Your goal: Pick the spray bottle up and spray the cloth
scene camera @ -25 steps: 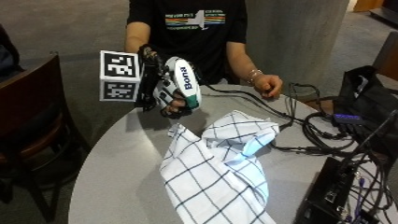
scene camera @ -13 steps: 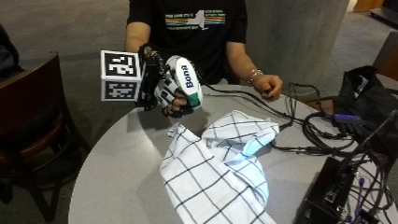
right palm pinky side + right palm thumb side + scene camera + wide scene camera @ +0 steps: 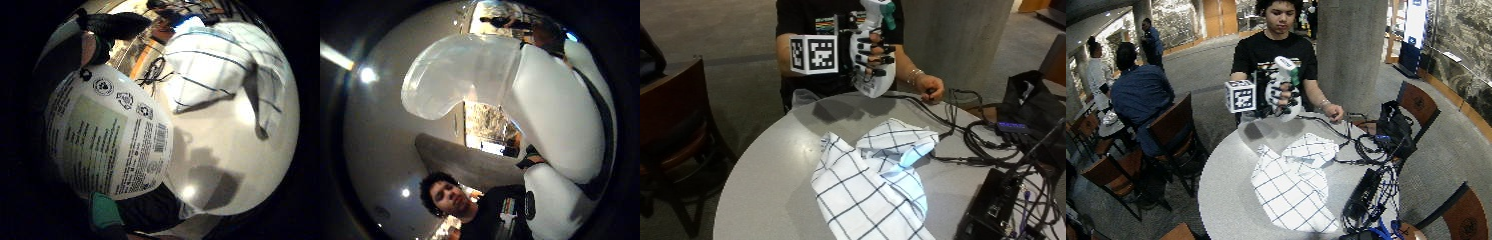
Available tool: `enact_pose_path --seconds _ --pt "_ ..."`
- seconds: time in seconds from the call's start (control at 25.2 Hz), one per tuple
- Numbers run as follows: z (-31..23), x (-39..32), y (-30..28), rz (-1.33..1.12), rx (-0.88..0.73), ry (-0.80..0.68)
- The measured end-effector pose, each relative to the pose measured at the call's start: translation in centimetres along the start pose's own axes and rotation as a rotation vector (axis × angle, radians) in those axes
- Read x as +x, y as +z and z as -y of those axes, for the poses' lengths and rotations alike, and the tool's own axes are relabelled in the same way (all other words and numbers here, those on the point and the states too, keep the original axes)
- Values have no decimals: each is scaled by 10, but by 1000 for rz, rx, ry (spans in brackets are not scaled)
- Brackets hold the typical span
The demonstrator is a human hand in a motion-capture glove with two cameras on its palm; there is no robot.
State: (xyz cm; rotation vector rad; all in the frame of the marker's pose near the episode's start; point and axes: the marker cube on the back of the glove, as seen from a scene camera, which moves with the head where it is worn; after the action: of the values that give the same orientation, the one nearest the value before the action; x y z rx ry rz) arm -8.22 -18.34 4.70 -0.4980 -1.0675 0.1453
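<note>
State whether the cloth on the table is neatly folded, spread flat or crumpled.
Crumpled. The checked cloth lies bunched on the table, with raised folds and an overlapping corner nearest the person, neither folded square nor flat.

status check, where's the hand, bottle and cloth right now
Right hand grips spray bottle, held upright above the table. Cloth lies crumpled on the table, untouched. Cables beside the cloth, nothing between.
</note>
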Motion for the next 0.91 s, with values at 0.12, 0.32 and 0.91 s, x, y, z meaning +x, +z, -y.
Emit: enact_pose_path --seconds 0.12,0.32,0.91 --pt "-2 2 38 -14 -53 -108" --pt "1 24 91 -25 -110 -146" --pt "5 68 134 -22 -186 -74"
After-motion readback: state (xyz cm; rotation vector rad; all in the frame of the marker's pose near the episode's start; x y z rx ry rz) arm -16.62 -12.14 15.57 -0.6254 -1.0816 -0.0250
